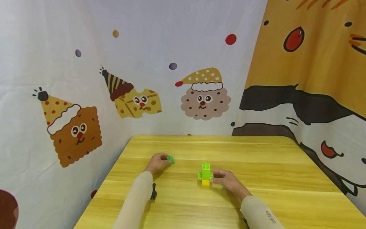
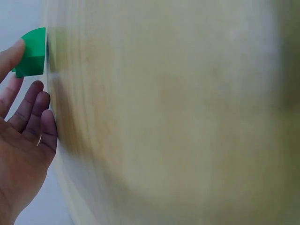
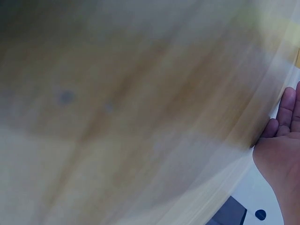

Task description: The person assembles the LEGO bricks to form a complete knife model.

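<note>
In the head view my left hand pinches a small dark green toy brick between thumb and fingers, low over the left part of the table. The left wrist view shows that this green brick has a curved side, with the other fingers loosely bent below it. To the right stands a built figure of light green toy bricks on a yellow brick, upright on the table. My right hand grips its right side with thumb and fingers. In the right wrist view only part of the right hand shows; the figure is out of sight.
Both hands work over a wood-grain table. Behind it hangs a white cloth printed with cartoon snacks, with an orange and white animal print on the right. A black strap piece is at the left wrist.
</note>
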Action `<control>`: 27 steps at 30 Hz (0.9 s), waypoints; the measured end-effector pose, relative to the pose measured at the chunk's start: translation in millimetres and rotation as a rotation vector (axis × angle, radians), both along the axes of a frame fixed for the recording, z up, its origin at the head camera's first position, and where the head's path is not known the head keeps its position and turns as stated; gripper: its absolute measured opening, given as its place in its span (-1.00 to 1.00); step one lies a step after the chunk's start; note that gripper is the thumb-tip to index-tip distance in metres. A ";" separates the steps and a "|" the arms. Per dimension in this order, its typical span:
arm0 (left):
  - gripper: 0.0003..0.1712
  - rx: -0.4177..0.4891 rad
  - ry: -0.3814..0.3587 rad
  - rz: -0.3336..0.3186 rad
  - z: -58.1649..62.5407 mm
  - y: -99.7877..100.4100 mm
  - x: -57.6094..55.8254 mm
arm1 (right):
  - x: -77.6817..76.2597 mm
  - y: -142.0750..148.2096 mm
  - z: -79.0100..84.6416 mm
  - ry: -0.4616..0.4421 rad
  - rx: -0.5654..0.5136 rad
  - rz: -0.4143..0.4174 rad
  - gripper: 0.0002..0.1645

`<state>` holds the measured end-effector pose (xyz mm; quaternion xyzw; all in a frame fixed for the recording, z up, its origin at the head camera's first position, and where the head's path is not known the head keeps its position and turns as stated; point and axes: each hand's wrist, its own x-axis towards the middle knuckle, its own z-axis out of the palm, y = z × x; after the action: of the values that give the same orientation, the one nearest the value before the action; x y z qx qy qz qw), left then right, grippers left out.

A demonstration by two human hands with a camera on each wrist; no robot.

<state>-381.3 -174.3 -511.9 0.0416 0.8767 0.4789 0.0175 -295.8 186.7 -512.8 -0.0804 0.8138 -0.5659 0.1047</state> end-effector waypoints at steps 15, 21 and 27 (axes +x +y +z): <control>-0.62 0.128 0.020 -0.143 30.5 19.8 10.2 | -1.8 0.4 -1.2 0.010 0.009 -0.019 -0.43; -0.55 0.161 0.009 -0.178 40.0 32.0 13.6 | -1.0 0.1 -1.5 0.008 0.004 -0.013 -0.37; -0.54 0.174 0.028 -0.218 47.8 41.0 18.9 | 0.3 -0.2 -0.7 0.001 -0.008 -0.026 -0.39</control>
<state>-362.4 -133.3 -464.1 0.1446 0.8222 0.5479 0.0538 -295.5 186.5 -513.5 -0.0706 0.8125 -0.5705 0.0969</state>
